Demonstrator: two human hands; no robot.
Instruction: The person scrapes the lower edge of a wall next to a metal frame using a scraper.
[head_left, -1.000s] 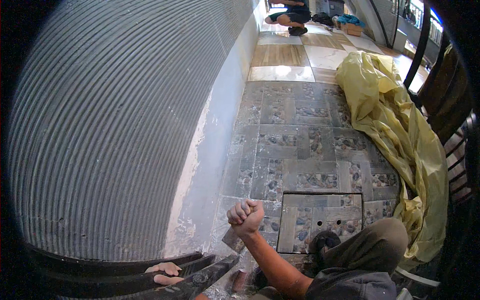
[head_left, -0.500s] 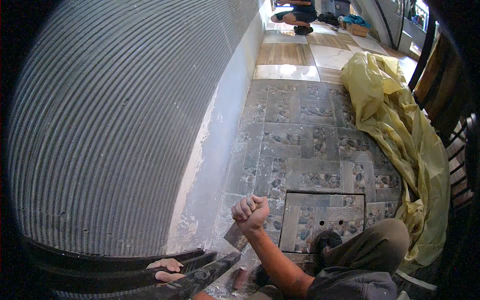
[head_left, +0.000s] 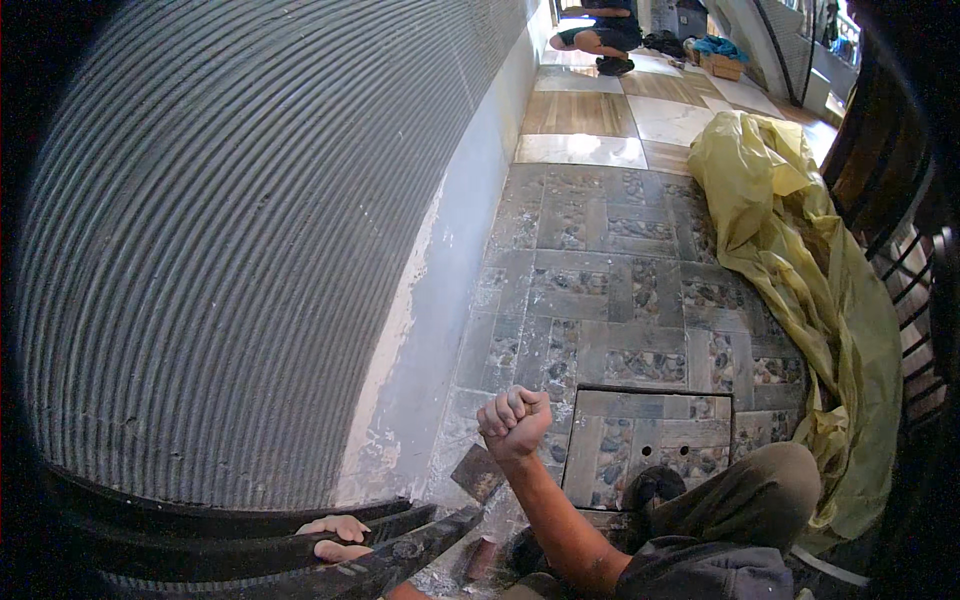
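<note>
My right hand (head_left: 515, 424) is closed in a fist above the tiled floor, close to the foot of the wall. A flat square scraper blade (head_left: 477, 474) shows just below the fist; the handle is hidden within the fingers. At the lower left, my left hand (head_left: 337, 535) is wrapped over a dark bar (head_left: 230, 550), one of several that run side by side. A strip of smooth grey-white wall (head_left: 425, 335) with a ragged edge lies beside the right hand. Below the blade, a reddish-brown cylindrical piece (head_left: 482, 556) is on the dusty floor.
Ridged grey wall (head_left: 240, 270) fills the left. A square floor cover (head_left: 650, 440) with two holes lies near my knee (head_left: 770, 485). Crumpled yellow sheeting (head_left: 790, 240) runs along the right, beside dark railings (head_left: 915, 345). Another person (head_left: 600, 38) squats at the far end.
My right fist has shifted slightly right and up, and the blade shows more fully below it. The left hand stays on the bar. The whole view has moved a little.
</note>
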